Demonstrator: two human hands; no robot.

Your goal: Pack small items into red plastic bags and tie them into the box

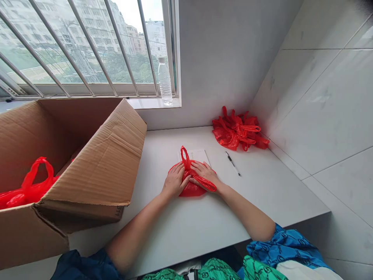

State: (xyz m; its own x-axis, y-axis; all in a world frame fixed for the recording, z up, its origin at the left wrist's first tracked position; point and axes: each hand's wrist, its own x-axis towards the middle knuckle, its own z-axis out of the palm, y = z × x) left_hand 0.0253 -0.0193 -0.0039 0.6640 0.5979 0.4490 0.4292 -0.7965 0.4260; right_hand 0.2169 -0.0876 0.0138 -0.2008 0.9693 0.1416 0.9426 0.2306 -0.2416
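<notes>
A red plastic bag lies on the white table in front of me. It is gathered at the middle, with one handle loop standing up and another stretched toward the lower right. My left hand rests on the bag's left side, fingers extended toward the gathered part. On the other side my right hand lies over it with its fingers stretched out, and the lower loop crosses that hand. What the bag contains is hidden. Just behind it, partly covered, is a white sheet or booklet.
At the left stands a large open cardboard box with a red bag inside. Several red plastic bags are heaped by the back right wall. A pen lies right of my hands. The windowsill holds a clear bottle.
</notes>
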